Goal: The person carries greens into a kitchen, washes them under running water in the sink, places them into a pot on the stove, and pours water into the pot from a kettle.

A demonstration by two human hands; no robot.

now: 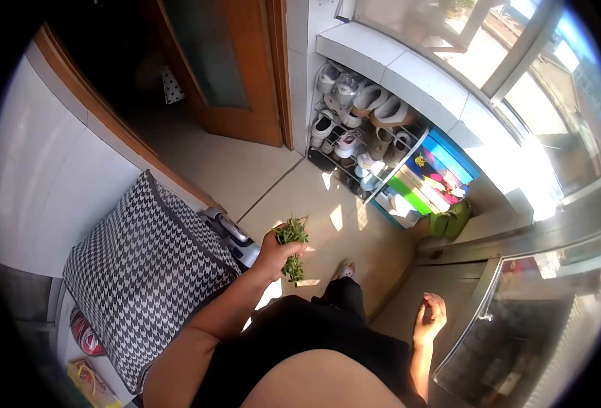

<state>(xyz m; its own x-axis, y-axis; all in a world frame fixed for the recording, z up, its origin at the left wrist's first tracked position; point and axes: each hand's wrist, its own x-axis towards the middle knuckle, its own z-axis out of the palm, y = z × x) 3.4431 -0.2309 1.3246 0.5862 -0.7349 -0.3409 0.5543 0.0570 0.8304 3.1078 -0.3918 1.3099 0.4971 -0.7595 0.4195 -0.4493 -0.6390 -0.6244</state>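
Note:
My left hand (272, 257) is closed around a bunch of green leafy sprigs (291, 234), whose leaves stick out above and below the fingers. To the right, near the glass-fronted cabinet, my right hand (430, 318) hangs in the air with its fingers curled and a little apart, and nothing shows in it. One foot in a light shoe (345, 269) stands on the tiled floor (300, 197) between the two hands.
A houndstooth bag (144, 272) stands at the left beside a grey and white appliance (236, 238). Ahead are an open wooden door (239, 68) and a shoe rack (368, 122) under a tiled ledge. A colourful box (430, 177), green shoes (451, 219) and a glass-fronted cabinet (518, 326) are on the right.

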